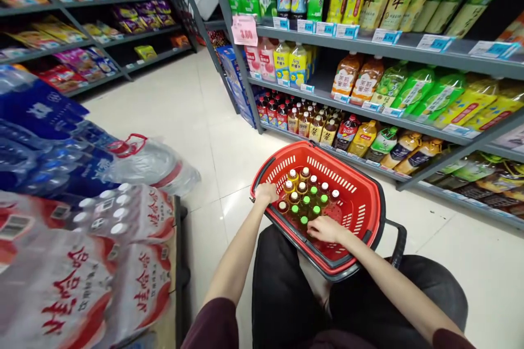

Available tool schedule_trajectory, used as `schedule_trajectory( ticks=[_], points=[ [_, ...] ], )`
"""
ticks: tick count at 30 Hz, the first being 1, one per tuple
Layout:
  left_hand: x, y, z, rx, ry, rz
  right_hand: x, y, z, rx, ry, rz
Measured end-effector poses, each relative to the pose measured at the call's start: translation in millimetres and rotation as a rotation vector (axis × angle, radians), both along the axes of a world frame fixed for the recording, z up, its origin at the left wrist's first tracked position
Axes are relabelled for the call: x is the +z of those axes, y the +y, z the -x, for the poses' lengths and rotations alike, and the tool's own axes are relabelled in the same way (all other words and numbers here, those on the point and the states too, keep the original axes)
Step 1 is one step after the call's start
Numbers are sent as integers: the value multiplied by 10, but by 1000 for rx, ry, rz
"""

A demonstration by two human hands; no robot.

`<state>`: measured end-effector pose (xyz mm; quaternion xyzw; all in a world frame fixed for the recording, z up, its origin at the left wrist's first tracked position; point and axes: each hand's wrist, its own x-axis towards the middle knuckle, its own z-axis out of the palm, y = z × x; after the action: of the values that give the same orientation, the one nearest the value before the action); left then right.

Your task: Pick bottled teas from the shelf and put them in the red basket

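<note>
Left hand [266, 194] curls over the basket's rim at nine o'clock, while the right hand [325, 228] reaches inside at six o'clock, its fingers bent beside a green cap; whether they grasp that bottle, I cannot tell. Largest of all, the drink shelves [335, 40] stretch from twelve to three o'clock in the view, with the wrapped water packs [73, 283] piled at eight. Next in size comes the red basket [370, 193], lying toward five o'clock, close to the person's legs; its black handle [402, 237] juts out at four o'clock of the rim. It looks like stiff, perforated plastic, so the rim should give a firm hold, though this load probably makes it heavy and weightier toward ten o'clock, where the bottles gather. Smaller still, the white-capped bottles [302, 188] stand upright around ten to twelve o'clock inside, with the green-capped bottles [307, 208] packed next to them, nearer the right hand. Each likely feels smooth and slightly slippery, its wall giving a little under a squeeze, and not fragile; the cap and neck, being uppermost, offer the best place for fingertips.
</note>
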<state>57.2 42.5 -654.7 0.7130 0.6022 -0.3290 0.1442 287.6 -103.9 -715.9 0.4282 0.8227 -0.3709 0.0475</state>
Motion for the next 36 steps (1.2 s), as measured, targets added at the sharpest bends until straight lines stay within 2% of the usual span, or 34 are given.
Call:
schedule_trajectory(
  ticks=[5, 9, 13, 17, 21, 25, 29, 36],
  points=[
    [-73, 34, -27, 19, 43, -5, 115, -61, -451, -143, 76, -63],
    [-112, 39, -16, 28, 63, 8, 101, -157, -773, -177, -63, -57],
    [-164, 172, -161, 68, 62, 35, 15, -214, -636, -82, -196, -60],
    [-332, 338, -480, 86, -17, -58, -94, -228, -447, 57, -184, 120],
    [-626, 369, -712, 75, -75, -86, -175, -190, -482, -16, -276, 191],
    [-832, 365, -727, 51, -73, -18, -175, -146, -536, -31, -227, 224],
    [-879, 394, -691, -15, -86, -4, -168, -128, -528, -22, -214, 276],
    [-839, 391, -664, -48, -40, -32, -171, -109, -533, -17, -262, 303]
  ],
)
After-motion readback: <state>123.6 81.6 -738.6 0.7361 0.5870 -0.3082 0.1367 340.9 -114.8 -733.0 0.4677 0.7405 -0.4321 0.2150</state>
